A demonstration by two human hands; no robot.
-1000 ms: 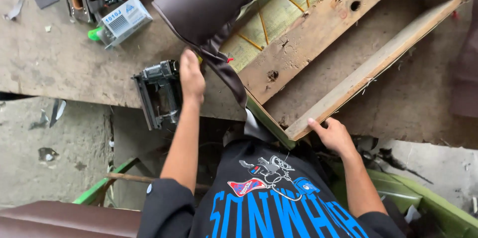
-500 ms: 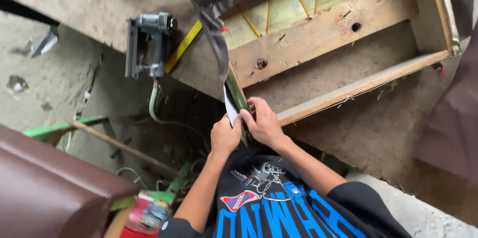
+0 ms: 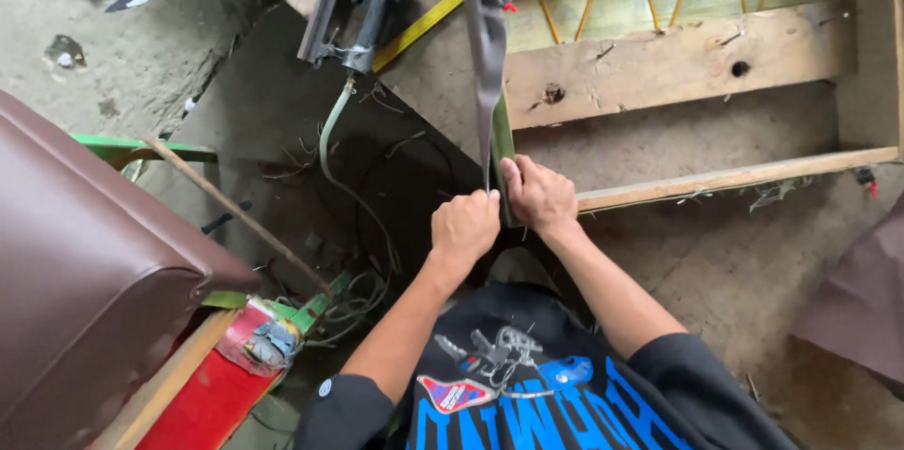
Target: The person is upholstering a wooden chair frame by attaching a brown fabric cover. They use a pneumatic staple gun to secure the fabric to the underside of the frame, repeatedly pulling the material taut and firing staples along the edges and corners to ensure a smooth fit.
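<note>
Two bare hands, left hand (image 3: 464,224) and right hand (image 3: 540,193), grip a dark leatherette strip (image 3: 490,55) at a wooden frame's (image 3: 678,59) corner, with a pneumatic staple gun (image 3: 358,8) resting nearby.

My single head view looks steeply down, close above my chest and arms, onto the bench's (image 3: 443,73) near corner.

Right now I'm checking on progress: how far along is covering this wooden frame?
Early. The dark cover strip is draped over the frame corner. Both hands, left hand and right hand, pull its end down. The wooden frame remains mostly bare; the staple gun lies unused.
</note>
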